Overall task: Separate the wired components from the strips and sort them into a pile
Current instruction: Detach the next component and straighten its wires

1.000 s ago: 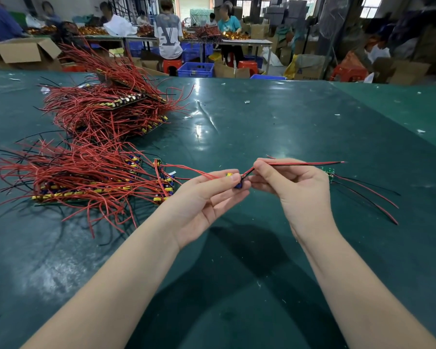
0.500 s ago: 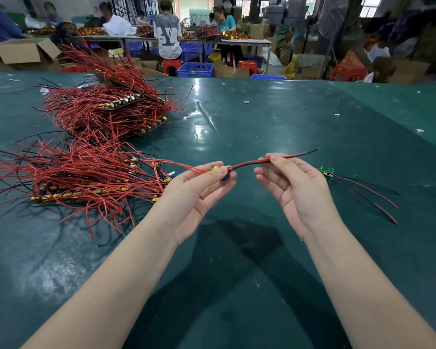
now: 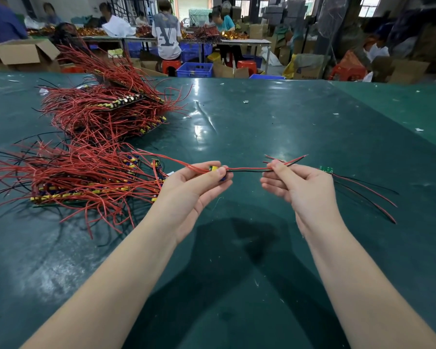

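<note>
component (image 3: 215, 169) pinched in left hand (image 3: 194, 190) above bench (image 3: 262, 117); right hand (image 3: 302, 182) fingers clamped on its wires (image 3: 249, 169). best kept taut, then laid on right-side pile (image 3: 358, 187).

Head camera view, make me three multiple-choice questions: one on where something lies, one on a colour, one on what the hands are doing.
1. Where do the heaped strips of red-wired components lie on the dark green table?
A. left of both hands
B. right of both hands
C. under the forearms

2. What colours are the paired wires stretched between the hands?
A. blue and white
B. red and black
C. yellow and green

3. What is the right hand doing?
A. lying flat on the table
B. pinching the wires
C. hanging idle

Key: 1 A, the heap fills the left side; 2 B, a red strand runs beside a black one; 3 B, thumb and fingers close on the wires, while the left hand holds the small yellow and blue component.
</note>
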